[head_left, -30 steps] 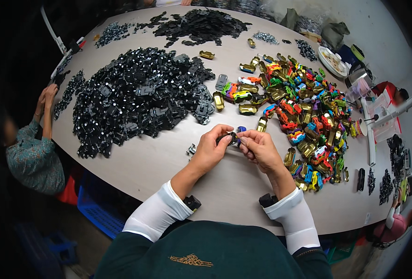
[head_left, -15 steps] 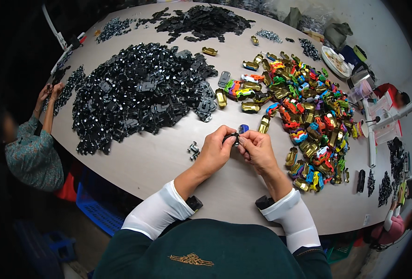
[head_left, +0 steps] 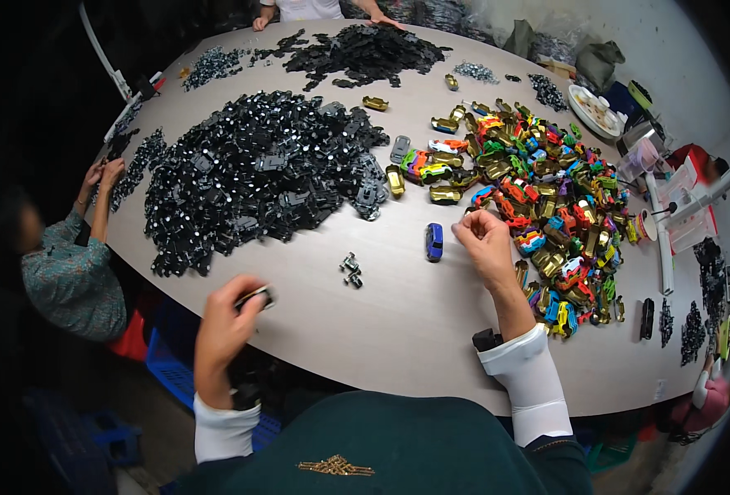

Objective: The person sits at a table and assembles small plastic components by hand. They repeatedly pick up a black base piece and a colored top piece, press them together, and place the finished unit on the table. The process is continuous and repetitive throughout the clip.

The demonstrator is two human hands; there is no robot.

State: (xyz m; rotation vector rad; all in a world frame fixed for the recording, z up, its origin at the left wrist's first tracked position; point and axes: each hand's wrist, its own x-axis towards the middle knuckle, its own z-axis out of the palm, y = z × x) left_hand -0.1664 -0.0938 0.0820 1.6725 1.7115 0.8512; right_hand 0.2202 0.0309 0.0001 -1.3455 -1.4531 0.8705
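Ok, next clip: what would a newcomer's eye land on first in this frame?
Probably the huge heap of black parts across the table's left half, set against the bright pile of toy car bodies on the right. Between them, a lone blue car body lies by the right hand. The left hand holds a small dark piece at the table's near edge.

Bright even overhead light on table [head_left: 398, 322]; dark vignetted corners, fisheye bending at rim, soft shadows.
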